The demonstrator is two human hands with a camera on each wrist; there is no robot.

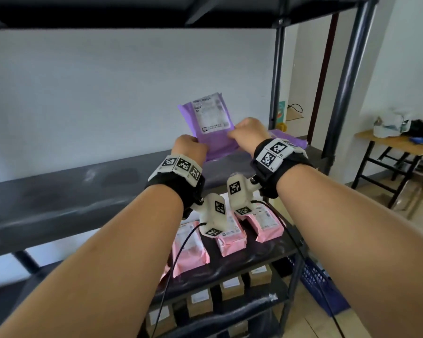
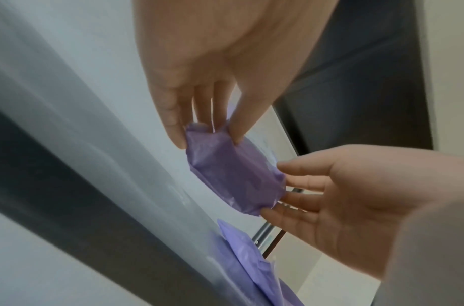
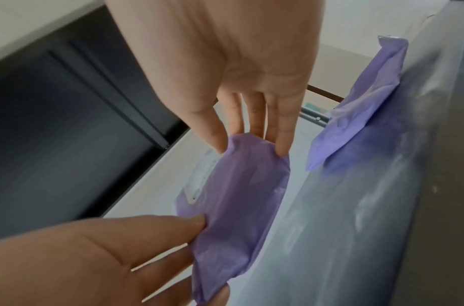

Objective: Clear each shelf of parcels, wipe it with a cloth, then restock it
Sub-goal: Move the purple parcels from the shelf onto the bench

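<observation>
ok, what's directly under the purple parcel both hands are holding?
Under the held purple parcel is bare, smudged dark shelf, no parcel. A second purple parcel lies further right on it. The left hand and right hand cover the parcel's lower corners.

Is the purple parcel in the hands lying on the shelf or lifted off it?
Lifted. Both hands hold the purple parcel upright by its lower edge, label facing the camera, above the dark shelf.

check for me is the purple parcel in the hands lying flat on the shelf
No, both the left hand and the right hand hold the purple parcel up in the air above the shelf.
</observation>
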